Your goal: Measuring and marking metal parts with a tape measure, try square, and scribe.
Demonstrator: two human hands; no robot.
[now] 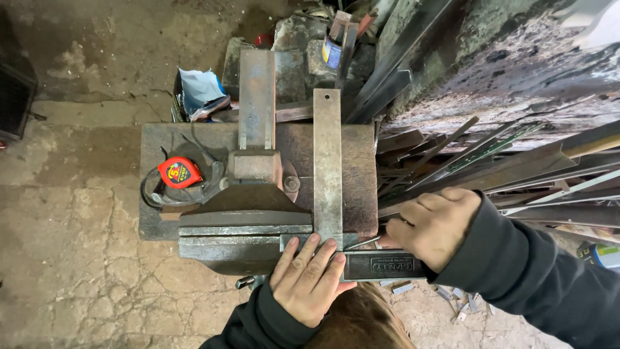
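Note:
A steel try square (327, 168) lies with its long blade across the workbench and its dark stock (382, 265) along the front of a bench vise (242, 220). My left hand (307, 278) presses flat on the corner where blade and stock meet, fingers spread. My right hand (436, 226) is closed around a thin metal scriber (363, 243) whose tip points at the blade's lower right edge. A narrow metal piece sits clamped in the vise jaws under the square.
A red tape measure (180, 172) rests on the wooden bench (352, 194) left of the vise. Long metal bars and angle stock (504, 161) are stacked at the right. A can (332, 52) and scrap sit behind. Cracked concrete floor (77, 245) spreads at the left.

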